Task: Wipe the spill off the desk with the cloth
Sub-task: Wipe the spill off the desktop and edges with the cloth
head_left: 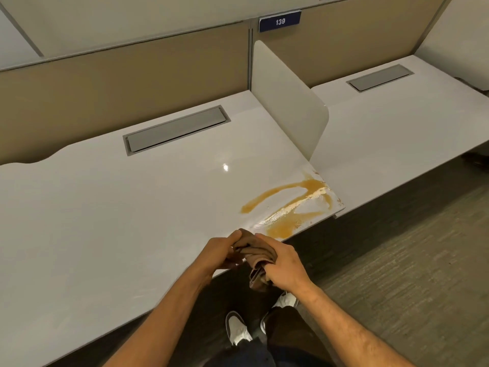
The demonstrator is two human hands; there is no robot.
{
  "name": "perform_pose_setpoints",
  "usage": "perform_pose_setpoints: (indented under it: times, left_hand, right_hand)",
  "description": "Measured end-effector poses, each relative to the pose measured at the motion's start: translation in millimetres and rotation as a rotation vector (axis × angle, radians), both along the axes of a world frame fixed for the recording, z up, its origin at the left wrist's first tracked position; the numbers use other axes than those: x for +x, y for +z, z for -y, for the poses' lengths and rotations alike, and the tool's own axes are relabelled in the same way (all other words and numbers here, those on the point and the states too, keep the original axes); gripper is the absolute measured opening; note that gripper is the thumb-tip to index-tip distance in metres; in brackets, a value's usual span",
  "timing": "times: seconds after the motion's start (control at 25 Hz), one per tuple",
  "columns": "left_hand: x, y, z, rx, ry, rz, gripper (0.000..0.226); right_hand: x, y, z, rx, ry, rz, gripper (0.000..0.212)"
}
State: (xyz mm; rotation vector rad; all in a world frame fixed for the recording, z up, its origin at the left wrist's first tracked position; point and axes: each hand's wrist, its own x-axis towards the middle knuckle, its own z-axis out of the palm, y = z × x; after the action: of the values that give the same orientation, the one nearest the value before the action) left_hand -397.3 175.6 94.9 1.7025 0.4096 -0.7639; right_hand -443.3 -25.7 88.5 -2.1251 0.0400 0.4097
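Two hands meet over the near edge of the table (105, 221), sharing one brown cloth (254, 256) between them. The left hand (221, 251) curls its fingers (235, 237) round the upper bunch of the cloth, and the right hand (284, 263) grips the lower part, from which a loose fold hangs down past the table edge; held this way, the cloth looks as if it is being gathered into a pad before it goes down on the mess, so the wiping has probably not begun. The spill (288, 205), an orange-brown liquid drawn into loops and streaks with pale gritty flecks along it, lies just beyond the hands at the near right corner of the table, reaching the edge there. The tabletop is white and glossy, with a grey cable flap (176, 131) set toward its far edge and a low white divider (288, 102) standing along its right side. A tan partition backs the table, carrying a blue plate (280, 21) marked 139. A second white table (397, 123) follows on the right, over grey carpet (397, 260).
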Motion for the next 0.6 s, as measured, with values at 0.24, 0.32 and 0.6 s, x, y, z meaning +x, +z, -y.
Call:
perform_pose_setpoints:
  times: [0.24,0.32,0.6]
  left_hand:
    - [6,-81,-5,0.376,-0.153,0.253,0.033]
    - [14,-105,-10,0.435,-0.158,0.304,0.043]
    - [55,-150,-40,0.59,-0.261,0.532,0.068]
  right_hand:
    - [7,-44,29,0.102,-0.323,-0.16,0.032]
    - [22,-54,35,0.124,-0.383,-0.146,0.026]
    - [70,-97,17,0.145,-0.454,-0.064,0.057]
